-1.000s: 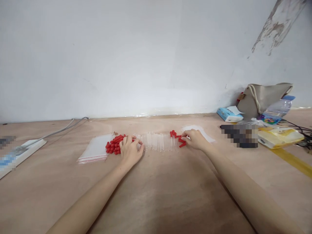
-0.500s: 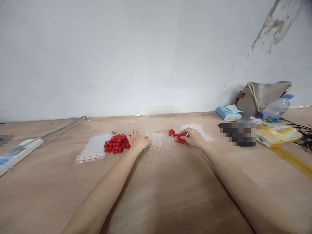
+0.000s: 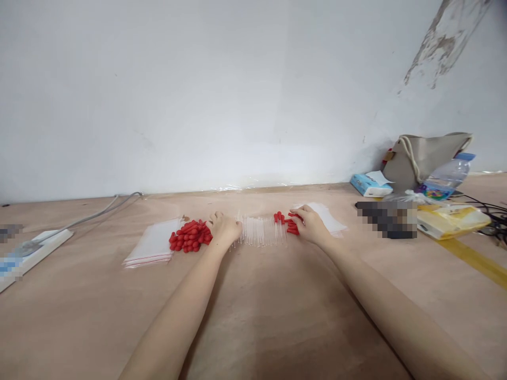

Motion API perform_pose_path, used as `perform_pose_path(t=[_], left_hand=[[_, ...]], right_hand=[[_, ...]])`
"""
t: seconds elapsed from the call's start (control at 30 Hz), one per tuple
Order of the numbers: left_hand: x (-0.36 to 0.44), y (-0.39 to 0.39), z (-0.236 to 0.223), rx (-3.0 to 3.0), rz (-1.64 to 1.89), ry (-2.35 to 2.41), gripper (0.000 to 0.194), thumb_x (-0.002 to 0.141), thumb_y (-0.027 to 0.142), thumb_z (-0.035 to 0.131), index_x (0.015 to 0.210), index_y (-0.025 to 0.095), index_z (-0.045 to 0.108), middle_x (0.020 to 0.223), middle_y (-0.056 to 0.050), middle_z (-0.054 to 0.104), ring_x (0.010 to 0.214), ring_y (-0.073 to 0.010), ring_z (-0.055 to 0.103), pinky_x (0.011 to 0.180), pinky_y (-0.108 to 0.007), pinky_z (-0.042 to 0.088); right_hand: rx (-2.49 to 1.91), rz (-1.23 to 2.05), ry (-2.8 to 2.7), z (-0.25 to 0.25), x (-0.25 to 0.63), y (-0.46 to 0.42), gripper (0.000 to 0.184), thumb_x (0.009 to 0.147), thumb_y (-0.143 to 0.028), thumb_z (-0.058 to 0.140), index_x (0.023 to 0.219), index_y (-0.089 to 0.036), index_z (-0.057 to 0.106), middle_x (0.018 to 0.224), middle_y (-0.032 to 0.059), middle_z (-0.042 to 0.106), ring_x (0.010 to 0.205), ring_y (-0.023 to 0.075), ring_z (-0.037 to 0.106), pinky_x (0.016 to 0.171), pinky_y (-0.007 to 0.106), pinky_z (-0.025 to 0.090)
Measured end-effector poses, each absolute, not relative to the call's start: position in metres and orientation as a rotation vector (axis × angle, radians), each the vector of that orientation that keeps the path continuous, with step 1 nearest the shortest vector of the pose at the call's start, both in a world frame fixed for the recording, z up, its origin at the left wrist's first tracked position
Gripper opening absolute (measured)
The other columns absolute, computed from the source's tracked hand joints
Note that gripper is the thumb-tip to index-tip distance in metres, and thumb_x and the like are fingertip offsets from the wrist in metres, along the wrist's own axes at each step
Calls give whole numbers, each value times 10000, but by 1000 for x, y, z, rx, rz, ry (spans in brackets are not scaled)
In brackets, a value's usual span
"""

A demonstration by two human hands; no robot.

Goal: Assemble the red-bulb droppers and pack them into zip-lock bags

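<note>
A row of clear thin tubes (image 3: 261, 231) lies across the middle of the wooden table (image 3: 277, 311). My left hand (image 3: 224, 228) rests at the row's left end with fingers curled over the tubes. Just left of it sits a pile of several red caps (image 3: 190, 235). My right hand (image 3: 311, 224) is at the row's right end, its fingers pressed against a few red-capped pieces (image 3: 291, 224). Whether either hand grips anything is hidden by the fingers.
A stack of clear zip bags (image 3: 152, 246) lies left of the caps, and a white sheet (image 3: 328, 217) behind my right hand. Far right: a tissue pack (image 3: 368, 184), a beige bag (image 3: 428, 155), a bottle (image 3: 449, 177), a yellow packet (image 3: 451, 220). A power strip (image 3: 34, 250) is far left.
My left hand moved right from the red cap pile to the left end of the tube row, pushing the tubes closer together. My right hand stayed at the right end.
</note>
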State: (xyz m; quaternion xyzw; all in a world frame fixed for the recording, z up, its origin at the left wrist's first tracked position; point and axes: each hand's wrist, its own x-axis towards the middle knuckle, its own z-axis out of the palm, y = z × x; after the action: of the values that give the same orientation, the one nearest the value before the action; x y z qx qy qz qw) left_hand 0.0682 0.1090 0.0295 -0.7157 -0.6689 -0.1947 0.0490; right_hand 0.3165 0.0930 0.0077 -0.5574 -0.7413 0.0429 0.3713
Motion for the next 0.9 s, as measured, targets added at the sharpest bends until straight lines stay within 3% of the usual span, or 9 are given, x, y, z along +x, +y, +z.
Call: perform_pose_path(t=[0.1,0.2,0.3,0.47,0.9], left_hand=[[62,88,33,-2174,-663,-1889,206,786,252,431,761,117,585,1018,-186,530,993,-353,444,771,-482,350],[46,64,29,-2437,-718,-1523,168,856,213,365,835,145,518,857,-88,582,813,-226,521,757,-389,376],[28,46,14,-2579,-773,-1276,167,894,217,345,856,175,503,752,-20,608,687,-160,535,814,-369,362],[13,39,-11,-2573,-945,-1063,216,889,191,399,1063,211,526,908,-26,660,763,-142,577,866,-355,348],[18,38,-13,-2671,-948,-1036,247,884,179,400,1065,213,566,962,-41,647,836,-143,577,882,-365,375]], right_hand=[[-1266,118,-1835,6,297,83,247,831,-189,397,971,-182,600,898,75,518,831,172,530,760,300,438],[-1092,143,-1812,1,274,66,220,835,-178,397,970,-208,568,912,69,516,867,177,520,778,321,437],[-967,201,-1873,-4,256,49,178,825,-159,411,934,-217,539,901,59,528,862,169,518,783,325,433],[-891,307,-1975,-9,242,32,114,807,-173,445,886,-208,519,834,42,537,775,149,528,699,291,451],[-854,382,-2051,-11,238,28,153,828,-209,452,937,-206,559,851,53,545,738,135,535,652,270,467]])
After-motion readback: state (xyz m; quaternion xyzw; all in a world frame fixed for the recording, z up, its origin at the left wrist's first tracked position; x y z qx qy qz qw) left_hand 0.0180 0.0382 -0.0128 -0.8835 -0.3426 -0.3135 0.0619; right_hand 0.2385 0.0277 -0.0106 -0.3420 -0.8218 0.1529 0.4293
